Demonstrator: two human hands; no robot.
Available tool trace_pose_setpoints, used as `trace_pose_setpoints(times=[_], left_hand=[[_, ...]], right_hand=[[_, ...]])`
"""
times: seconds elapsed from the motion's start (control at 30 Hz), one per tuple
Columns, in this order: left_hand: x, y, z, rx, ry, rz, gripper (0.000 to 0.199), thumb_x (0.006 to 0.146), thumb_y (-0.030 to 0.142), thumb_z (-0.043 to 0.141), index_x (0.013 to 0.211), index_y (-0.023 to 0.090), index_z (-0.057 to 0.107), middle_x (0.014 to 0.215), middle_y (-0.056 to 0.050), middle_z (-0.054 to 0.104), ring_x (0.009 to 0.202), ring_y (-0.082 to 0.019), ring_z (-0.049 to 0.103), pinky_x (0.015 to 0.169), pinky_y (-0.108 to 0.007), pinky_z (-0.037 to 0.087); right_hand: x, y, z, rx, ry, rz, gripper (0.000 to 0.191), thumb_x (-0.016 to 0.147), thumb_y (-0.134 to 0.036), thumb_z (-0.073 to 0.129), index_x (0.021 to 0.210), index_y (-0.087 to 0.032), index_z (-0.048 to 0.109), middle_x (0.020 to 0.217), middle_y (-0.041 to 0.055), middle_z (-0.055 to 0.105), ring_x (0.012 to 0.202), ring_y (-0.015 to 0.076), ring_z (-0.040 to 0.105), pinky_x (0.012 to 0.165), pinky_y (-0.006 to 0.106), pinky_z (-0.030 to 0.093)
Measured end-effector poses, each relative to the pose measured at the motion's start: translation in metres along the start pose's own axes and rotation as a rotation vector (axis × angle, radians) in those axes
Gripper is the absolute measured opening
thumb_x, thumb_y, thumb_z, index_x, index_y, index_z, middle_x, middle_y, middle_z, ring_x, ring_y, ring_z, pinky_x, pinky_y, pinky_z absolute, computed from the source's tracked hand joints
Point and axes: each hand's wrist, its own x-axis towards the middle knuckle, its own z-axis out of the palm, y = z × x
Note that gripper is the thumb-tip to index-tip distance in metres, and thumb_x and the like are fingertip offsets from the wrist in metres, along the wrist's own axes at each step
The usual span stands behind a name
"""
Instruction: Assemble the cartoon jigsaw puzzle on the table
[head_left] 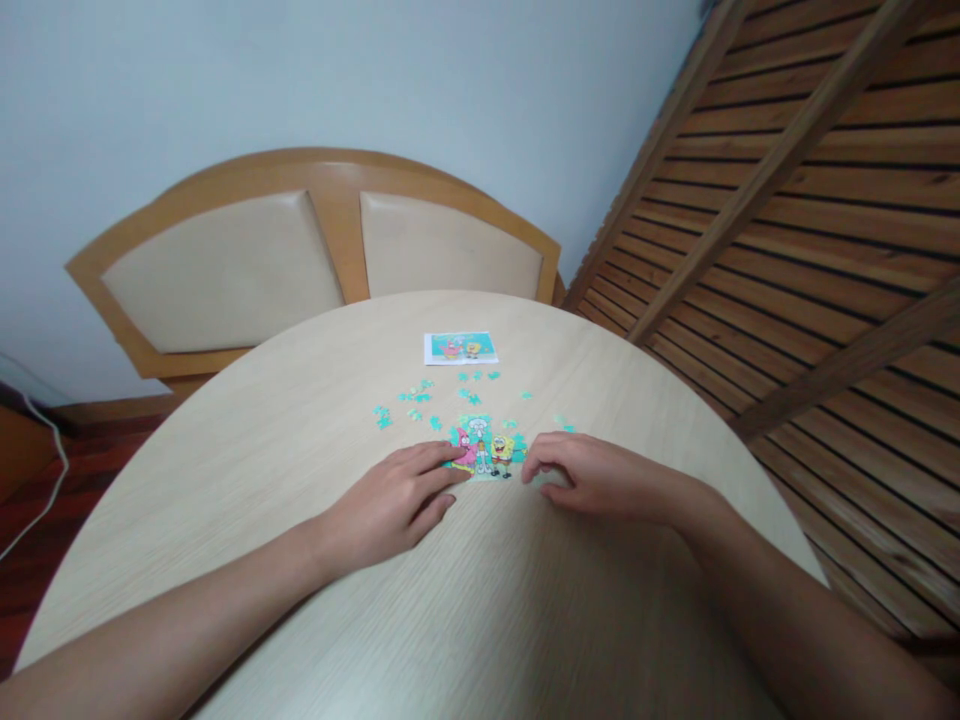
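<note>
A partly joined jigsaw puzzle (481, 450) lies flat on the table, showing a pink starfish, a pale figure in the middle and a yellow square character. My left hand (397, 495) rests palm down with its fingers stretched out, their tips on the puzzle's left edge. At the right edge, my right hand (589, 475) has bent fingers pointing down by the puzzle, with the thumb apart from them. I see no piece in it, though its fingertips partly hide that edge. Several loose puzzle pieces (415, 396) are scattered beyond the puzzle.
Behind the pieces lies a printed picture card (460, 348) with the same characters. The round wooden table (247, 480) fills the foreground. A padded bench back (322, 175) stands against the wall, and a slatted wooden panel (810, 220) slopes along the right.
</note>
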Motion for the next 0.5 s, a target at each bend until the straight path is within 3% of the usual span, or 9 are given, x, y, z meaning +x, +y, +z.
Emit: trace_pose_setpoints(times=[0.23, 0.5], left_hand=[[-0.0005, -0.0006, 0.0007, 0.003, 0.011, 0.018, 0.034, 0.099, 0.020, 0.050, 0.132, 0.022, 0.060, 0.141, -0.010, 0.059, 0.132, -0.026, 0.054, 0.109, -0.046, 0.049], [-0.0002, -0.0009, 0.0011, -0.015, 0.015, 0.006, 0.034, 0.099, 0.021, 0.050, 0.131, 0.022, 0.061, 0.141, -0.011, 0.059, 0.131, -0.027, 0.055, 0.108, -0.047, 0.050]], right_hand=[[-0.0037, 0.0036, -0.0029, -0.089, 0.079, 0.192, 0.023, 0.078, -0.031, 0.069, 0.099, -0.020, 0.070, 0.099, 0.0073, 0.070, 0.089, 0.0245, 0.064, 0.077, 0.034, 0.047], [-0.0023, 0.0041, 0.0031, -0.074, 0.089, 0.158, 0.017, 0.078, -0.025, 0.065, 0.094, -0.021, 0.070, 0.094, 0.0049, 0.070, 0.086, 0.0224, 0.062, 0.075, 0.032, 0.045]])
